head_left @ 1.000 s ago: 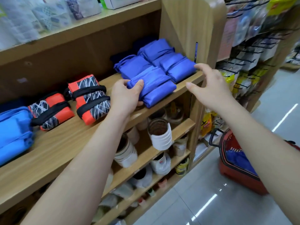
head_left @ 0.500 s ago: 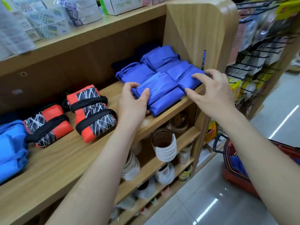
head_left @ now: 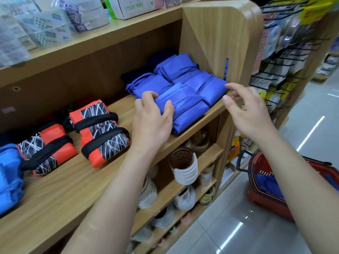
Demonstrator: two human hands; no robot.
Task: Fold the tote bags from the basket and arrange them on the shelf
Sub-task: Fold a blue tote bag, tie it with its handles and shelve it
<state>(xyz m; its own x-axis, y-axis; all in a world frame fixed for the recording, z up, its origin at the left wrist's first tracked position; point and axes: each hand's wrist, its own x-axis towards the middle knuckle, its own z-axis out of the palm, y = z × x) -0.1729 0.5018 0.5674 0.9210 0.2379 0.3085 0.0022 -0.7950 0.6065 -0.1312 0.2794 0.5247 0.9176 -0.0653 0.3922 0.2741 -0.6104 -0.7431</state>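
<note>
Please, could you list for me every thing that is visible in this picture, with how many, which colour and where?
Light brown wooden shelf: one, middle level, under the bags.
Violet-blue folded fabric tote bags: four, shelf's right end.
Orange-and-black folded tote bags with white lines: two, left of those.
Light blue fabric bag: one, shelf's left edge.
Red plastic shopping basket: one, floor at right, blue fabric inside.
Clear plastic packets: several, upper shelf.
White ribbed cylindrical container: one, lower shelf.
Left hand: grips the front violet-blue bag.
Right hand: fingers relaxed, near the bags' right edge.
</note>
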